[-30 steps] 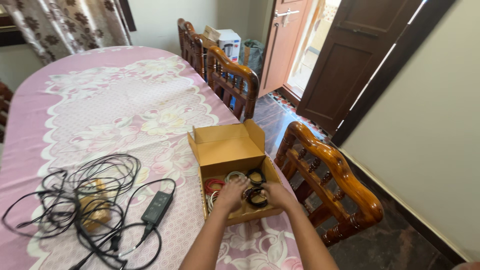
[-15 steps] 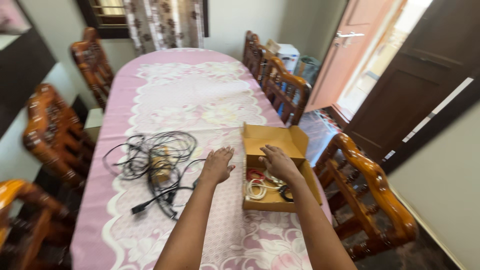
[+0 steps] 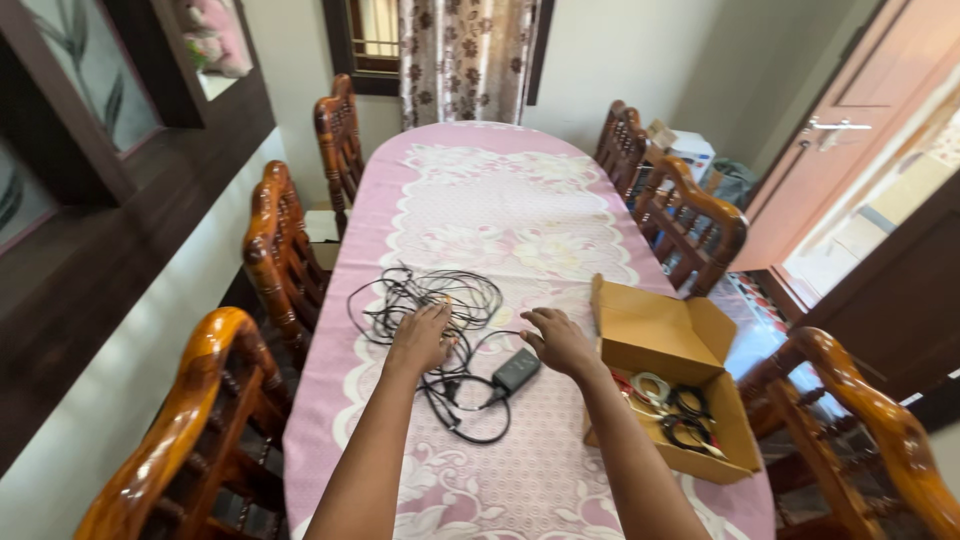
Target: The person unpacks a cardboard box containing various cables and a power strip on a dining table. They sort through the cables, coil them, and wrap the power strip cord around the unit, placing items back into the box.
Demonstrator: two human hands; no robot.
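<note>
A tangle of black cables [image 3: 425, 300] lies on the pink flowered tablecloth [image 3: 500, 200]. My left hand [image 3: 420, 338] rests on the near side of that tangle, fingers bent onto the wires. A black power adapter [image 3: 516, 369] lies just beside it. My right hand [image 3: 558, 340] hovers over the cloth with fingers apart, right next to the adapter and holding nothing. To the right stands an open cardboard box [image 3: 668, 330] with several coiled cables [image 3: 665, 400] inside, red, white and black.
Carved wooden chairs [image 3: 283, 250] line the left side of the table, with more chairs [image 3: 690, 210] on the right. A chair back [image 3: 870, 410] stands close to the box. A door [image 3: 830, 150] is open at the right, a curtain [image 3: 465, 60] hangs behind.
Both hands left the box and moved left across the table. My left hand now lies on the black cable tangle, my right hand beside the adapter. The view swung left.
</note>
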